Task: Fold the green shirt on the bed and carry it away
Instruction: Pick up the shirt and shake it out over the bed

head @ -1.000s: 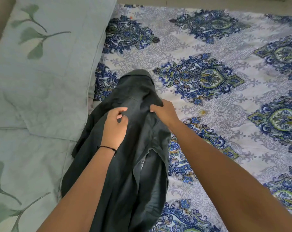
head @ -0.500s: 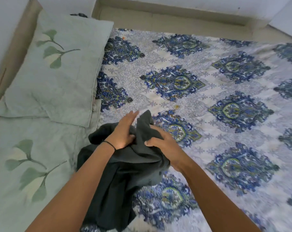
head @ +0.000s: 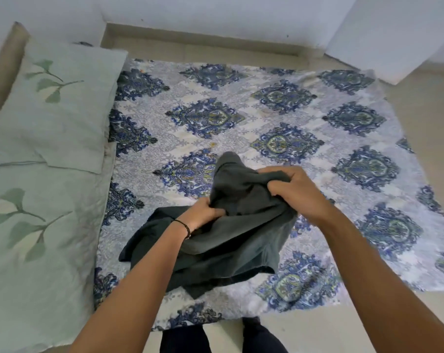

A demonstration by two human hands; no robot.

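The dark green shirt (head: 231, 233) is bunched up and lifted partly off the bed (head: 317, 174), near its front edge. My left hand (head: 203, 216) grips a fold of it at the lower left, a thin black band on the wrist. My right hand (head: 294, 189) clutches the cloth at the upper right. The shirt's lower part hangs crumpled and rests on the blue patterned sheet. A loose end sticks up between the hands.
Two pale green pillows with leaf prints, the far pillow (head: 63, 105) and the near pillow (head: 37, 238), lie along the left. Tiled floor (head: 419, 314) shows to the right and in front. White walls (head: 216, 16) stand behind. My dark trouser legs (head: 216, 337) are at the bed's front edge.
The shirt has been gathered from lying long on the bed into a bunch and moved right and toward me. My view has pulled back, showing the whole bed and the floor.
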